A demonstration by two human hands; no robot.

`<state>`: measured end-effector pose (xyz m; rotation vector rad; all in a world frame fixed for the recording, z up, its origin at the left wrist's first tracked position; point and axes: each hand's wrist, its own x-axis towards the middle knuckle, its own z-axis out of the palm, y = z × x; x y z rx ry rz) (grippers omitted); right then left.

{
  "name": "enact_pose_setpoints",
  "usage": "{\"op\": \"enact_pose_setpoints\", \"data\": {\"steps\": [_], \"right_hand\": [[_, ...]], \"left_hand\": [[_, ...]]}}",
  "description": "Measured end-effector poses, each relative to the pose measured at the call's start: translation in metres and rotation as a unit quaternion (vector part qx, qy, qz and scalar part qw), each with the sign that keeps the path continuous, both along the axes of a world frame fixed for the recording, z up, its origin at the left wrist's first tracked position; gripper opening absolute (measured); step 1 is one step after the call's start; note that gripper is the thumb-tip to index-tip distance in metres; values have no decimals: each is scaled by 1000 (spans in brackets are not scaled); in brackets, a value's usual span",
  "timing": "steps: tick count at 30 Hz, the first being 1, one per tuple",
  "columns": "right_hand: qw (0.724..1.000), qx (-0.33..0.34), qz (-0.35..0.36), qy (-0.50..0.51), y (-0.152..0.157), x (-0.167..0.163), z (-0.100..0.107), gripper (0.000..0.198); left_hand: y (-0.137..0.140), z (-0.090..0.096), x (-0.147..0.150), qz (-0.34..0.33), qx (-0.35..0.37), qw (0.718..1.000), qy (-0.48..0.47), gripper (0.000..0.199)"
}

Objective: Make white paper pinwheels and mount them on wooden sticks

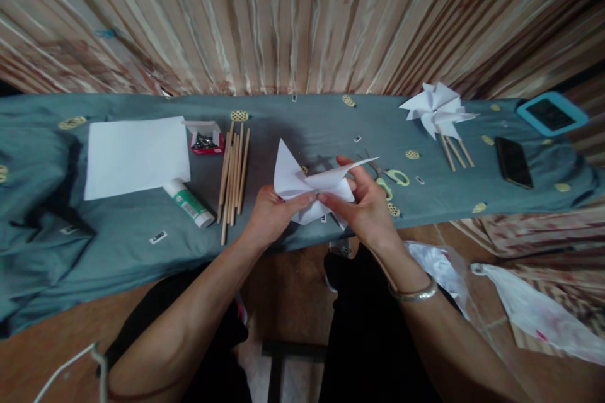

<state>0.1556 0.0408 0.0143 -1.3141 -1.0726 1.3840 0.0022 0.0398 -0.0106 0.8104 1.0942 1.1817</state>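
Observation:
Between both hands, just above the table's front edge, is a white paper pinwheel (302, 184) with its points folded toward the centre. My left hand (276, 211) grips its left side, thumb pressed near the middle. My right hand (366, 204) grips the right side, its thumb meeting the left one at the centre. Whether a pin sits under the thumbs is too small to tell. Several wooden sticks (233, 173) lie left of my left hand. Scissors with green handles (392, 181) lie just beyond my right hand.
On the left are a stack of white paper (137, 157), a glue stick (189, 203) and a red box of metal pins (207, 140). Finished white pinwheels on sticks (437, 110), a black phone (514, 162) and a blue-framed device (552, 113) lie at right. Plastic bags (543, 308) rest on the floor.

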Motion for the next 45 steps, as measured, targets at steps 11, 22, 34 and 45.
{"op": "enact_pose_setpoints", "data": {"steps": [11,22,34,45], "right_hand": [[1000,16,6,-10,0,-1,-2,69],[1000,2,-7,20,3,0,-3,71],[1000,7,-5,9,2,0,-3,64],[1000,-16,-7,22,2,-1,0,63]], "left_hand": [[2,-2,1,-5,46,998,52,21],[3,-5,-2,-13,76,994,78,20],[2,-4,-2,-2,70,995,76,21],[2,0,-4,-9,47,996,70,26]]}}
